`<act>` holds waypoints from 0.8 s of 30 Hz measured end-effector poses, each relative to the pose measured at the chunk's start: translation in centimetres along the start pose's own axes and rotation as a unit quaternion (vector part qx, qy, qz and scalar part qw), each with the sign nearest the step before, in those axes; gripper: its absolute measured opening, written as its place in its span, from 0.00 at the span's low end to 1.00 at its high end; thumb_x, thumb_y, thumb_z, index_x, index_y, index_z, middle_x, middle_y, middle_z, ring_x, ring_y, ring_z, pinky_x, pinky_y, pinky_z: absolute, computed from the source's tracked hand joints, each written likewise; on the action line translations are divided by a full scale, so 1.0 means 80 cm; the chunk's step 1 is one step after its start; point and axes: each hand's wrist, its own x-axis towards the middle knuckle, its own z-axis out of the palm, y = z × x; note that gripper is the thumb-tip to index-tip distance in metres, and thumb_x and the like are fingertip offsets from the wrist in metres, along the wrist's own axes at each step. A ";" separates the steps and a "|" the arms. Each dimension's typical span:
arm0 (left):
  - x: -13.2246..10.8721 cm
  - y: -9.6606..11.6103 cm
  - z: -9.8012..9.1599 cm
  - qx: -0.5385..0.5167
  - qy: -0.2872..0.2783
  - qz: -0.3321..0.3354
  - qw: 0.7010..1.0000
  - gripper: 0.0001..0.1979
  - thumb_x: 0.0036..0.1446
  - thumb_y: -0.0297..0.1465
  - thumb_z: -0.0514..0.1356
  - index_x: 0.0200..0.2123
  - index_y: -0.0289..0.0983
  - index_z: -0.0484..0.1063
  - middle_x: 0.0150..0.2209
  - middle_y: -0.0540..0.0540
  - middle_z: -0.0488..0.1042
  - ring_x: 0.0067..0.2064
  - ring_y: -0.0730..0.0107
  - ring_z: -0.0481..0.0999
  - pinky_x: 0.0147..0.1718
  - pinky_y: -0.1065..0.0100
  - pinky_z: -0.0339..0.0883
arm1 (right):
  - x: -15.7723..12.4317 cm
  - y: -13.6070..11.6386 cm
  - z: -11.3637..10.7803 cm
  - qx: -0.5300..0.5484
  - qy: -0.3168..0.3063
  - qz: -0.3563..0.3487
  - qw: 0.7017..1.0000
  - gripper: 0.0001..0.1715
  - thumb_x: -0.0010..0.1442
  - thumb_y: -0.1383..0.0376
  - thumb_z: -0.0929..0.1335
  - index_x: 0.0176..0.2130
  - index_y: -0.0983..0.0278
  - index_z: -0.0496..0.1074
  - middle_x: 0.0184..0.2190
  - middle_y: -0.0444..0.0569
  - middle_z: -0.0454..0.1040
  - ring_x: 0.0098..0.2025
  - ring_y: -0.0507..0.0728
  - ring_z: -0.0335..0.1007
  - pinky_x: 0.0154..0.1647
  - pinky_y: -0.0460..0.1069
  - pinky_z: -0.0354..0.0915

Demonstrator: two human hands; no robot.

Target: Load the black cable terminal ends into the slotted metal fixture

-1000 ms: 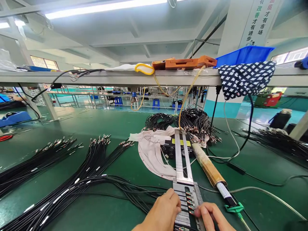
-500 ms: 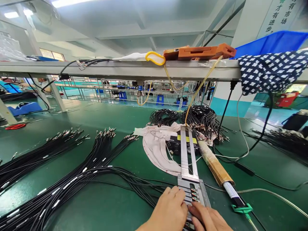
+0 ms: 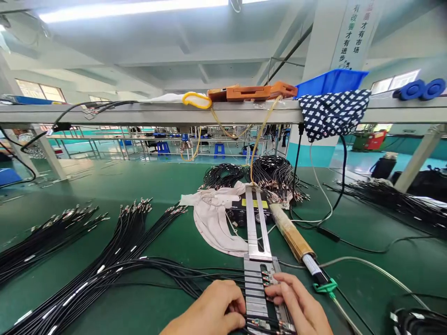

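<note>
Black cables run across the green table into a grooved metal fixture, several connectors lined up at its right side. The left hand curls thumb and forefinger toward each other at its left edge; the right hand has slightly parted fingers beside the connectors. Whether either grips anything, I cannot tell. Beyond lie a slotted metal rail, white cloth and tape-wrapped tube.
</note>
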 end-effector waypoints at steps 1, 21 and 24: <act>-0.002 0.002 -0.002 -0.008 -0.014 -0.008 1.000 0.10 0.48 0.18 0.64 0.32 0.37 0.75 0.35 0.53 0.72 0.38 0.71 0.71 0.37 0.76 0.62 | 0.003 -0.004 -0.004 0.034 -0.003 0.024 0.999 0.31 0.63 0.39 0.62 0.44 0.62 0.72 0.34 0.51 0.80 0.35 0.59 0.75 0.39 0.48 0.70; 0.014 -0.002 0.003 0.086 0.074 0.004 0.994 0.08 0.57 0.22 0.57 0.28 0.37 0.73 0.31 0.51 0.73 0.36 0.68 0.70 0.35 0.70 0.58 | 0.011 -0.012 -0.004 0.184 0.108 0.076 0.974 0.30 0.53 0.39 0.71 0.34 0.63 0.71 0.25 0.47 0.77 0.24 0.54 0.69 0.29 0.47 0.67; 0.015 -0.011 0.007 0.136 0.039 0.004 0.990 0.09 0.57 0.20 0.56 0.29 0.37 0.72 0.34 0.50 0.74 0.38 0.66 0.72 0.37 0.70 0.60 | 0.009 -0.014 -0.002 0.151 0.142 0.063 0.976 0.30 0.54 0.39 0.70 0.33 0.63 0.70 0.25 0.46 0.77 0.24 0.54 0.68 0.29 0.46 0.65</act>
